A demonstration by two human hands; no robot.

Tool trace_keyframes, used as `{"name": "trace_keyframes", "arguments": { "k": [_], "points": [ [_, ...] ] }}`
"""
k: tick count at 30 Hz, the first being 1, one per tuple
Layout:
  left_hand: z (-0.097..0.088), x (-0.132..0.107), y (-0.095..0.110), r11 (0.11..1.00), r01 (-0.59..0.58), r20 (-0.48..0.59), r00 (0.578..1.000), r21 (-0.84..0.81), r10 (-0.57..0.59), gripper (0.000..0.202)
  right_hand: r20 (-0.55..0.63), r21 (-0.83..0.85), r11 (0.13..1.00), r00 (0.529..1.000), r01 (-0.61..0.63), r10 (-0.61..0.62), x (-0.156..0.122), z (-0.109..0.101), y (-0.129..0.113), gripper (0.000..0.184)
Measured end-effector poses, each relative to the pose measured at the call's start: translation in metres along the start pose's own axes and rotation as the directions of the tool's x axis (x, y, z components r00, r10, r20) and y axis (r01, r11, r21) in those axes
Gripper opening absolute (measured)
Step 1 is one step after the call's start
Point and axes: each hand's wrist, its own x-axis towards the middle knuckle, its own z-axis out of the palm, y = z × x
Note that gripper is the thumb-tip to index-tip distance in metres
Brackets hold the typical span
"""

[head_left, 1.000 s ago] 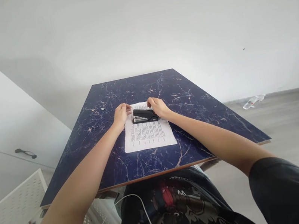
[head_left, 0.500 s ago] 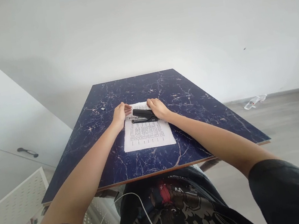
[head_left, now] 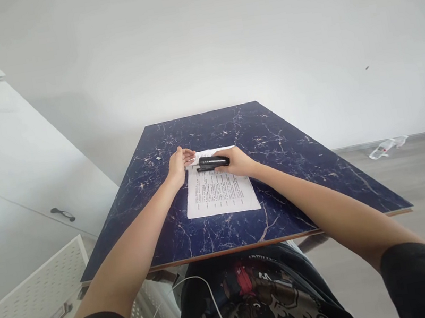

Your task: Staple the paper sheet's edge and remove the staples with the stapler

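Note:
A black stapler (head_left: 208, 163) lies crosswise over a printed sheet of paper (head_left: 222, 195), its front end pointing left. My right hand (head_left: 239, 160) is closed around the rear of the stapler, with fingers on top and the thumb along the near side. At the front end, my left hand (head_left: 181, 165) is held with its fingers stretched out toward the stapler, near the left edge of the paper. A thin, light-coloured piece shows between the stapler's front and the left hand; whether the fingers touch it is too small to tell.
The dark blue marble-patterned table (head_left: 278, 218) has a small pale piece (head_left: 158, 158) on it, left of the paper. A white cabinet (head_left: 6, 154) and a perforated white rack (head_left: 28, 295) stand to the left. A clear plastic item (head_left: 386, 147) lies on the floor at right.
My right hand has shifted its grip from the stapler's rear end to wrap over its body. The stapler's top now sits lower and more level. The whole view has shifted slightly.

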Motion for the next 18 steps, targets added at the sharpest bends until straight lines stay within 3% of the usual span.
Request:
{"name": "trace_keyframes", "arguments": {
  "k": [3,7,11,14,16,18],
  "points": [
    [-0.001,-0.002,0.007,0.995,0.046,0.073,0.997,-0.089,-0.039,0.052,-0.152,-0.205,0.974,0.979,0.1,-0.132,-0.002,-0.007,0.001,0.041],
    [0.001,-0.006,0.01,0.967,0.185,0.256,0.957,-0.178,-0.136,0.036,-0.132,-0.508,0.849,0.961,0.146,-0.244,-0.003,-0.018,0.001,0.056],
    [0.003,-0.006,0.004,0.973,0.172,0.295,0.948,-0.153,-0.121,0.009,-0.069,-0.568,0.799,0.956,0.198,-0.287,-0.003,-0.021,-0.003,0.048],
    [0.002,-0.004,0.0,0.975,0.185,0.297,0.944,-0.122,-0.142,0.01,-0.047,-0.586,0.777,0.948,0.23,-0.316,-0.003,-0.018,-0.007,0.045],
    [0.001,-0.004,-0.001,0.975,0.195,0.272,0.949,-0.109,-0.159,0.01,-0.091,-0.574,0.794,0.949,0.199,-0.303,-0.002,-0.016,-0.007,0.047],
    [0.001,-0.005,0.001,0.981,0.164,0.218,0.966,-0.106,-0.138,0.009,-0.217,-0.521,0.848,0.946,0.098,-0.243,-0.001,-0.014,-0.006,0.048]
  ]
}}
